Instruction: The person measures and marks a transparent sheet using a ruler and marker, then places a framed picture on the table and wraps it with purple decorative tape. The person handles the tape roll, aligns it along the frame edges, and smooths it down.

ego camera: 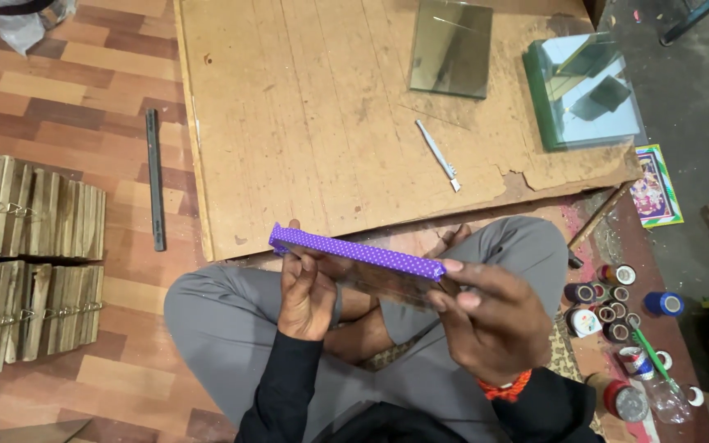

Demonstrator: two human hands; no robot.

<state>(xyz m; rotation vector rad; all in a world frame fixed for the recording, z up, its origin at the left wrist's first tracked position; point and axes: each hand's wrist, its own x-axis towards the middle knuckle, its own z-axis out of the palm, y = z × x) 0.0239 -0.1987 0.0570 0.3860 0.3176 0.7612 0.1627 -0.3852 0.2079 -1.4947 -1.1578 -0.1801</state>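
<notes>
Above the lap of a person seated cross-legged on the floor, both hands grip a flat glass pane [379, 283] held edge-up; its upper edge is bound with purple dotted tape [354, 252]. Left hand [307, 291] closes on the pane's left end, fingers wrapped around it. Right hand [486, 316] clasps the right end, thumb pressing the tape's tip. Beyond the knees lies a rough, chipped wooden board [305, 123]. Near its far edge rests a square pane of grey glass [450, 49]; at its far right corner sits a stack of green-edged glass sheets [584, 90]. A slim white-handled tool [438, 153] lies near the board's centre right. Right of the knee, tape rolls [609, 303] cluster on the floor. Left, bundled wooden frames [26, 254] stand in rows.
</notes>
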